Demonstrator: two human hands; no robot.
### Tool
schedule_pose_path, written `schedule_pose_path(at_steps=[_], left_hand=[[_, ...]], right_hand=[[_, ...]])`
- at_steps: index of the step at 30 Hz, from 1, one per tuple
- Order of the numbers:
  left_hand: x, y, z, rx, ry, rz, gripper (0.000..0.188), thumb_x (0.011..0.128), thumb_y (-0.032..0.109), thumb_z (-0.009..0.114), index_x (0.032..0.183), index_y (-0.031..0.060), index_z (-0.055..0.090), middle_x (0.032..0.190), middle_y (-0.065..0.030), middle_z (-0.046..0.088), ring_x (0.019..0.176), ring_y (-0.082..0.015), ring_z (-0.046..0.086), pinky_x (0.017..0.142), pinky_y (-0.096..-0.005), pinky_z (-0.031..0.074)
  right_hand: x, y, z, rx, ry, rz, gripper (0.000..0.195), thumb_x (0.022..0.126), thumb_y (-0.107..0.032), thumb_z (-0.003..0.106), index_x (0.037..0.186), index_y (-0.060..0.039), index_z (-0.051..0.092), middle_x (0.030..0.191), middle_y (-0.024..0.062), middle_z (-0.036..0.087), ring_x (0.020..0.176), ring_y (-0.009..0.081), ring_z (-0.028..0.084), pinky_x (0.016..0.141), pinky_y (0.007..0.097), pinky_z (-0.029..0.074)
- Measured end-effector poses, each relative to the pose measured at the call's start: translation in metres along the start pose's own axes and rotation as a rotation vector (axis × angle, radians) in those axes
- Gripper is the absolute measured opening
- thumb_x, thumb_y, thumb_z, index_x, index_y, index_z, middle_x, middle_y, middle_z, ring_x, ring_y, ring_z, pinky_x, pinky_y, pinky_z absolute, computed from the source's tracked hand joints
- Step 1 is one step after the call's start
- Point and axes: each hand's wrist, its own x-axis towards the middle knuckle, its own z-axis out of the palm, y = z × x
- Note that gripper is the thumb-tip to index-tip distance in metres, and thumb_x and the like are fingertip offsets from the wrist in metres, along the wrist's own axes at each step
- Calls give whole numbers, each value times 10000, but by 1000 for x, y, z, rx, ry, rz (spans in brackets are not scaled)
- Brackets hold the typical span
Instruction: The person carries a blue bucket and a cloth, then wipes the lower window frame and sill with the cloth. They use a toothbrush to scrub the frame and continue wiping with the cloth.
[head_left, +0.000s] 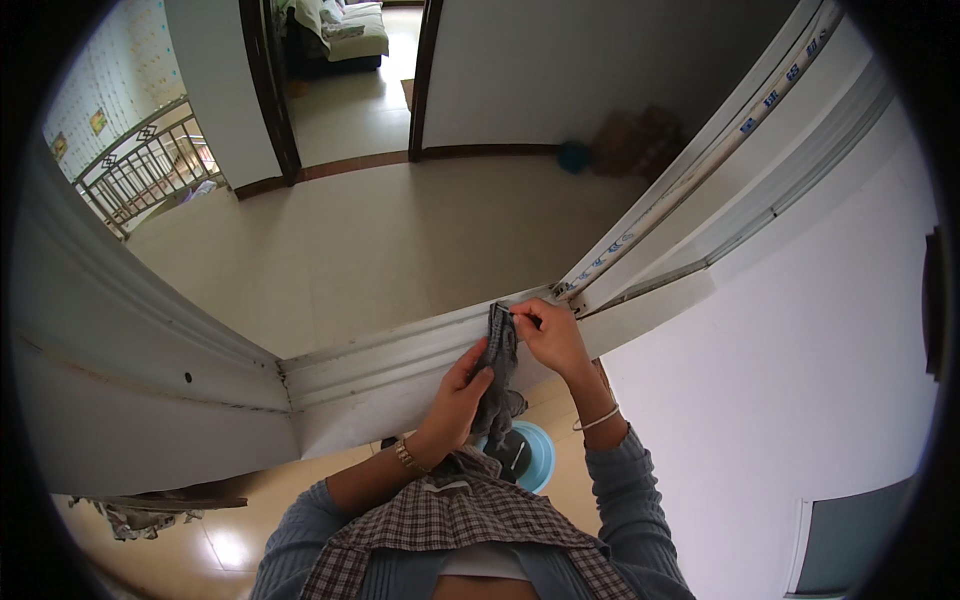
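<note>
A dark grey wet-looking cloth (501, 367) hangs bunched lengthwise in front of me, over the inner side of a white window sill frame (390, 360). My left hand (457, 397) grips the cloth from the left, with the thumb across its front. At the cloth's top edge, the fingers of my right hand (551, 334) pinch it near the track's right corner. Beneath the cloth, a light blue plastic basin (541, 459) stands on the floor, holding something dark with a small white strip. My forearms and the checked apron hide part of the basin.
White frame sides rise at left and right; a pole (697, 180) with blue marks runs along the right one. Beyond lie a tiled floor (360, 247), a metal railing (154, 161), a doorway and a teal ball (574, 157). A wooden-edged object (172, 504) is at lower left.
</note>
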Motion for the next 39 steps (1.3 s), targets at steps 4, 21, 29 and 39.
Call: schedule_pose_path(at_steps=[4, 21, 29, 39], left_hand=[[9, -10, 8, 118, -68, 4, 506, 986, 59, 474, 1470, 52, 329, 1270, -47, 538, 1080, -112, 533, 936, -258, 451], [75, -39, 29, 55, -146, -2, 460, 977, -2, 447, 1431, -4, 368, 1311, -56, 522, 1142, -131, 520, 991, -274, 430], [51, -24, 29, 28, -43, -20, 461, 986, 26, 450, 1439, 9, 362, 1318, -82, 517, 1165, -140, 511, 990, -281, 432], [-10, -1, -8, 60, 35, 18, 506, 987, 32, 443, 1475, 26, 306, 1361, -95, 482, 1197, -153, 488, 1011, -282, 407]], right_hand=[[-8, -14, -10, -155, 68, -29, 149, 862, -70, 620, 996, -27, 670, 780, 151, 671, 650, 208, 644, 613, 312, 505], [-5, 31, -11, -550, 404, -109, 96, 879, -111, 560, 941, -68, 618, 758, 195, 636, 687, 403, 628, 593, 480, 503], [-4, 26, -7, -452, 323, -214, 94, 876, -111, 545, 917, -52, 605, 817, 172, 632, 778, 382, 623, 658, 460, 504], [-14, -16, 34, -203, 175, -296, 115, 844, -52, 607, 954, -33, 634, 841, 180, 644, 760, 378, 631, 665, 412, 520]])
